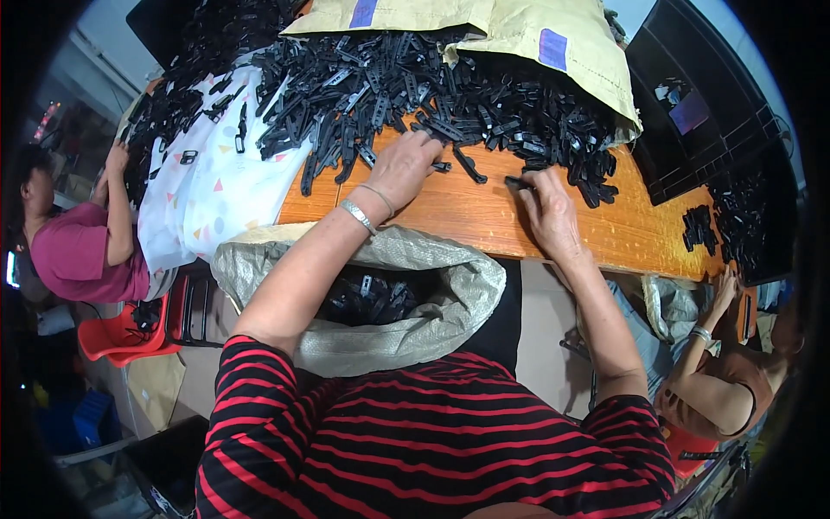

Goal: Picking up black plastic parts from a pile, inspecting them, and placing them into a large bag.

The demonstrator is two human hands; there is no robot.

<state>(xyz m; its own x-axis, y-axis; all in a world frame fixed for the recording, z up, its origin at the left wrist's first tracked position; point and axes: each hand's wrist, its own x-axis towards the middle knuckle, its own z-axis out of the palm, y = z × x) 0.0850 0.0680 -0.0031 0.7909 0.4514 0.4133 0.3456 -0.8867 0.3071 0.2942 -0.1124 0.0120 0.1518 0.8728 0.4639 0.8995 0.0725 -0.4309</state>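
While both hands work at the near edge of the heap of black plastic strips, the left hand lies palm-down, fingers curled narrow into the strips; can't tell if it actually grips one. Right hand pinches a single strip at its end, flat on the orange tabletop. Heap spreads across the far side, spilling from under a tan padded envelope and left onto a white patterned cloth. Strips look light, stiff, smooth, likely slippery and prone to tangle; best pinched at one end or mid-length and slid free. Woven sack at the near edge, between the arms, holds more strips. Black trays far right. Other people's hands left and right.
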